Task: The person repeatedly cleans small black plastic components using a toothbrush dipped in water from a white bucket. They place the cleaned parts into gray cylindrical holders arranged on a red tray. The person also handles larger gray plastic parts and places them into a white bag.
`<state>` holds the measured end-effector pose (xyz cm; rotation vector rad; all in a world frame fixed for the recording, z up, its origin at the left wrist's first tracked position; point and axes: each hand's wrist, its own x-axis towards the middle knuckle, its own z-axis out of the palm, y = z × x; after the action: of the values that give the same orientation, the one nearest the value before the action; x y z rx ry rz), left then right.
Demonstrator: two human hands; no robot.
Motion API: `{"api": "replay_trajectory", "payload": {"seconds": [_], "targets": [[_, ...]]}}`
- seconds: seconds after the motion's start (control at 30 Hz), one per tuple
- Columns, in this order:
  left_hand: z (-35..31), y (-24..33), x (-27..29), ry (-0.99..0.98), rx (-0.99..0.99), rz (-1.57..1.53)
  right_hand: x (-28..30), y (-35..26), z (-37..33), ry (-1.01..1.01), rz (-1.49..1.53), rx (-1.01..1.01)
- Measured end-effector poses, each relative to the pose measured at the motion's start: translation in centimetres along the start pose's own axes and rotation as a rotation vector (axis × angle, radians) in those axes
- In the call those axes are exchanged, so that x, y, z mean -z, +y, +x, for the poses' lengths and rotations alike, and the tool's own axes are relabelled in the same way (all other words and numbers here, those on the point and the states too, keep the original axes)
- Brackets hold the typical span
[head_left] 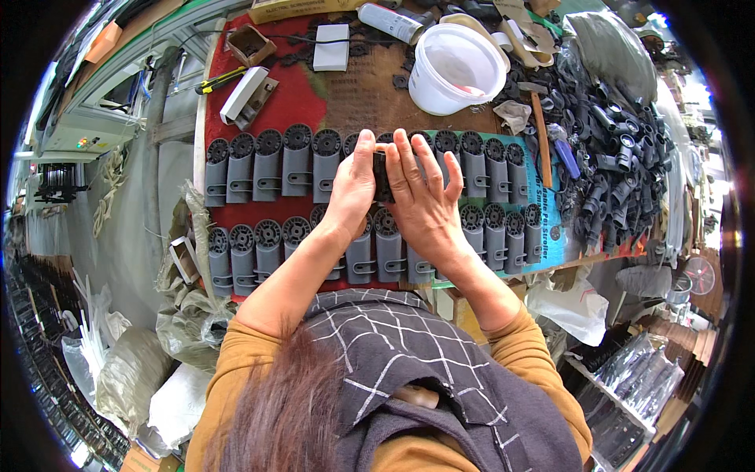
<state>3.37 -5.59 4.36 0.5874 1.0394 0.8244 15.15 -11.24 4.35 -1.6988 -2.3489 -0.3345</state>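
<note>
In the head view, the left hand [354,187] and the right hand [425,189] come together over the middle of the far row of grey tubular parts [296,161]. A dark part [382,179] shows between them, just right of the left hand's raised thumb. The left hand is turned on edge, its fingers mostly hidden, so how tightly they close cannot be told. The right hand lies palm down and open, its fingers straight and slightly spread, touching the dark part's right side; it does not wrap round anything visible.

A near row of grey tubular parts [268,248] runs below the forearms; each part in both rows has a round, pierced dark end. The worktop has a red covering [299,101] at left and a blue printed sheet [557,224] at right. At the far side are a white tub [425,85], a spray can [390,23], a white box [331,49] and a yellow-and-black cutter [221,79]. A wooden stick [542,140] lies beside a heap of black fittings [617,169] on the right.

In the room, plastic bags [132,374] crowd the near left, and a fan [698,275] stands at the right
</note>
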Motion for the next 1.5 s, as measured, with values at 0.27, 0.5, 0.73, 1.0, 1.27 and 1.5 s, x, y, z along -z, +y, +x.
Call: {"api": "replay_trajectory", "payload": {"seconds": [0.27,0.5,0.73,1.0,1.27,1.5], "targets": [[0.9,-1.4,-0.4,-0.060,-0.080,-0.022,-0.9,-0.9,-0.2,0.048,0.348,-0.164],[0.8,-1.1,-1.1,-0.021,-0.074,-0.165,-0.5,-0.7,0.1,-0.057,0.197,-0.113],[0.9,-0.6,0.7,-0.094,0.191,-0.112,0.5,2.7,1.0,-0.024,0.847,-0.161],[1.0,2.4,3.5,-0.488,-0.236,0.526,1.4,4.9,2.2,-0.091,0.963,-0.177],[2.1,1.9,5.0,-0.321,-0.324,0.681,-1.1,15.8,9.2,-0.006,0.629,-0.399],[3.4,0.7,4.9,-0.276,-0.335,0.605,-10.9,23.4,15.4,-0.877,0.025,-0.335]]}}
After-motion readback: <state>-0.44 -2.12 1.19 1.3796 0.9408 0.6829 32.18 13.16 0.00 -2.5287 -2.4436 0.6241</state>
